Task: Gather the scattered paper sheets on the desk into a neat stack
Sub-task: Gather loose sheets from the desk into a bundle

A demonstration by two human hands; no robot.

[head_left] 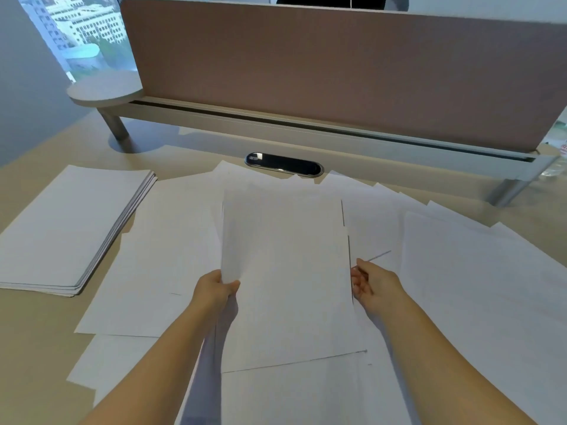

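I log: left hand pinching held sheets; right hand relaxed, touching their edge; loose sheets beneath; stack left; grommet, partition behind.

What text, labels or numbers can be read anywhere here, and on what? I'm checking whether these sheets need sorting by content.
None is readable.
Held sheets, scattered sheets and the neat stack: faces look blank white, no print visible.
Cable grommet: a small pale mark at its left end, too blurred to read.
Item at the right frame edge: a trace of red marking, cut off and too small to read.
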